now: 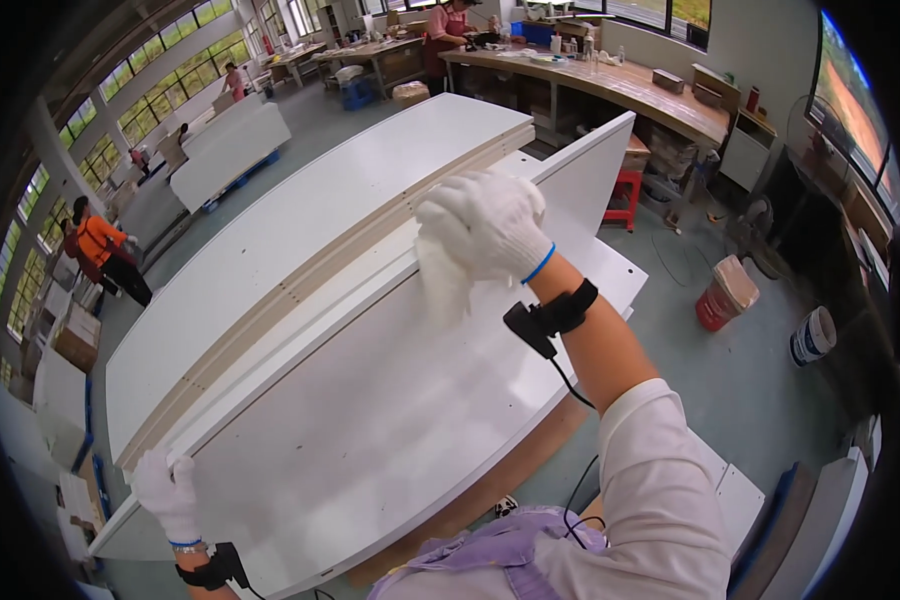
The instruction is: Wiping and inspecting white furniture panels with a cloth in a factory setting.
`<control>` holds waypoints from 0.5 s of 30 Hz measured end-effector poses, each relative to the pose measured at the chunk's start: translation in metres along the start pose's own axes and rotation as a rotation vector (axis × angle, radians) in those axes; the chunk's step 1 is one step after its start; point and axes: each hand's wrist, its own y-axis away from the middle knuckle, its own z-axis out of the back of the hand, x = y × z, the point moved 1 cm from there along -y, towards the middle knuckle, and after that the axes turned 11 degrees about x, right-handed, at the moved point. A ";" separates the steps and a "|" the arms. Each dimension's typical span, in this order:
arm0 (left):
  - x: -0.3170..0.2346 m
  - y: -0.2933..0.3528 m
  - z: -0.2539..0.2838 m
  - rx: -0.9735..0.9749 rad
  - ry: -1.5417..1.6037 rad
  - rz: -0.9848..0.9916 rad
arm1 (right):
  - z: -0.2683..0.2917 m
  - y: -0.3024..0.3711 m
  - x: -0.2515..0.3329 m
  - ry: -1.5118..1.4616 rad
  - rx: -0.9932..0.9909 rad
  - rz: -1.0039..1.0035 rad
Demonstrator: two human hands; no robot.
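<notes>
A long white panel [370, 400] stands tilted in front of me, its broad face toward me. In a white knit glove, my left hand [168, 495] is closed over the panel's upper edge near its left end. My right hand [490, 220], gloved likewise, is closed on a white cloth [444, 280] at the same edge, further right. The cloth hangs down against the panel's face. Behind this edge lies another large white panel [310, 210], with pale strips with small holes [288, 291] along its near side.
A red stool [625, 195], a red-and-white bucket [725, 295] and a white bucket [813, 337] stand to the right. A long workbench [610, 85] curves along the back. Other people work far off, one in orange [105, 245] at the left. Dark cables hang from my wrist straps.
</notes>
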 end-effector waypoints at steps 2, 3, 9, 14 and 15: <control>-0.005 0.000 0.000 -0.012 -0.008 0.001 | 0.007 0.008 -0.036 0.006 -0.016 -0.009; -0.005 -0.001 -0.001 -0.016 0.000 0.002 | 0.008 0.013 -0.049 0.052 -0.042 -0.028; 0.002 0.002 -0.002 -0.072 0.000 -0.014 | 0.013 0.025 -0.102 0.172 -0.065 -0.074; -0.004 0.003 0.001 -0.013 -0.024 0.031 | 0.032 0.036 -0.181 0.027 -0.267 -0.157; -0.002 0.005 0.000 -0.022 0.003 0.020 | 0.033 0.041 -0.199 -0.094 -0.280 -0.275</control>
